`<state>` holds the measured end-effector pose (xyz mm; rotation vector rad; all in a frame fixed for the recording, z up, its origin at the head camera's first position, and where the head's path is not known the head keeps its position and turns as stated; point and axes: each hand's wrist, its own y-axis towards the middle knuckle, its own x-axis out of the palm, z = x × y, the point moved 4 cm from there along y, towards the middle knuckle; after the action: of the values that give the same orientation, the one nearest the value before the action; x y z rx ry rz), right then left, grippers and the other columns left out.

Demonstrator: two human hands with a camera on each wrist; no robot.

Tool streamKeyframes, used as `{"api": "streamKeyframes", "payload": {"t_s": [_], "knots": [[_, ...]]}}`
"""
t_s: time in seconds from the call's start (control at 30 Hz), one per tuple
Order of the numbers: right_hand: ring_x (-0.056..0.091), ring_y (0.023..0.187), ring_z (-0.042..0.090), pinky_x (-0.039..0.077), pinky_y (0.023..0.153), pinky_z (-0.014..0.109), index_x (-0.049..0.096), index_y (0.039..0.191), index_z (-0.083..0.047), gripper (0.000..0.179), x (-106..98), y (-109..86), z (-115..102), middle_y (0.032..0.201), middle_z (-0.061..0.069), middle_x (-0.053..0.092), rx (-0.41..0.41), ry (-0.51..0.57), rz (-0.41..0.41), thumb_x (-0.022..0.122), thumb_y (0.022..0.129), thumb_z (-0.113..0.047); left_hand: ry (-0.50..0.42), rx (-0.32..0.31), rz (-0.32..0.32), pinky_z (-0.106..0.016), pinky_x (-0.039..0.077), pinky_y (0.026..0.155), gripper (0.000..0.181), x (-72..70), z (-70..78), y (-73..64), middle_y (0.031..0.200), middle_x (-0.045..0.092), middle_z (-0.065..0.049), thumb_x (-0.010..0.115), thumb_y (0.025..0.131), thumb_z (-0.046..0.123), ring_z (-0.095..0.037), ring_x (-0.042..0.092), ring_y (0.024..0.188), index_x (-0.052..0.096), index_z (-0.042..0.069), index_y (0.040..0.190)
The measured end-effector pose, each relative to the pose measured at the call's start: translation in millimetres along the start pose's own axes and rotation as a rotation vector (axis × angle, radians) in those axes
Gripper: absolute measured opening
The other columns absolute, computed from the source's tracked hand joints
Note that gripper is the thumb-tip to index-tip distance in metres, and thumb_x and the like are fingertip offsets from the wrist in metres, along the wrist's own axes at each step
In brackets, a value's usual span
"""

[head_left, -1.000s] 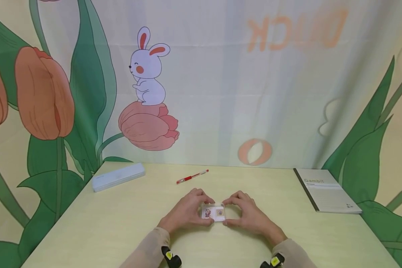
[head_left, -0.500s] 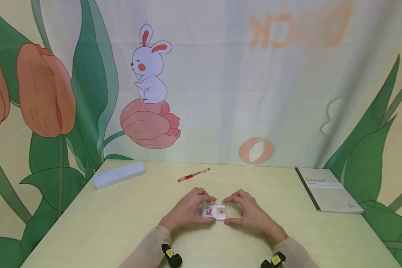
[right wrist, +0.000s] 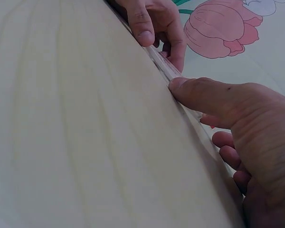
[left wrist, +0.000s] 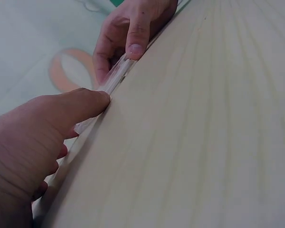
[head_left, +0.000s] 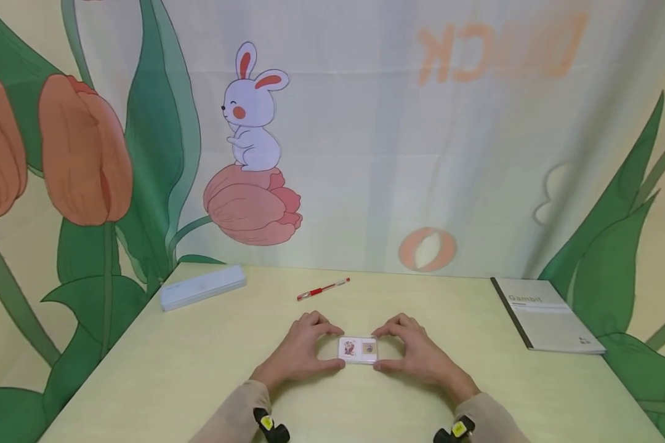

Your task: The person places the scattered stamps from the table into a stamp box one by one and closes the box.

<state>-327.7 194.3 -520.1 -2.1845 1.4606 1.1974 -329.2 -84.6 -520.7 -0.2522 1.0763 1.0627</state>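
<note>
A small, flat, clear plastic case (head_left: 360, 349) with two little printed pictures lies low over the table in the head view, level between both hands. My left hand (head_left: 299, 351) pinches its left end, thumb at the near corner and index finger at the far one. At the right end my right hand (head_left: 421, 352) pinches the case in the same way. In the left wrist view the clear case (left wrist: 115, 78) shows edge-on, with the left thumb (left wrist: 97, 102) against its near side. The right wrist view shows the right thumb (right wrist: 190, 90) on that edge; the palms hide part of the far fingers.
Behind the hands a red pen (head_left: 324, 289) lies on the pale table (head_left: 199, 369). A light blue pencil case (head_left: 204, 288) rests at the back left. At the right edge is a grey notebook (head_left: 545, 315). A printed curtain (head_left: 338, 135) hangs behind the table.
My left hand has shifted left, from over the case's left part out to its end, uncovering more of it. The right hand stays at its end. The head view has drifted slightly.
</note>
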Motion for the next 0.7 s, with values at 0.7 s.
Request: {"api": "streamKeyframes", "payload": {"t_s": [0.7], "knots": [[0.051,0.128,0.021,0.034,0.116,0.059,0.076,0.132,-0.028,0.057,-1.8,-0.3,-3.5,0.129,-0.009,0.057,0.018,-0.009,-0.016,0.098,0.083,-0.049,-0.049,-0.028,0.014,-0.046,0.041,0.103,0.049,1.3,0.2,-0.6,0.121,0.060,0.005,0.089,0.088,0.052,-0.014,0.048,0.115,0.080,0.027,0.129]]}}
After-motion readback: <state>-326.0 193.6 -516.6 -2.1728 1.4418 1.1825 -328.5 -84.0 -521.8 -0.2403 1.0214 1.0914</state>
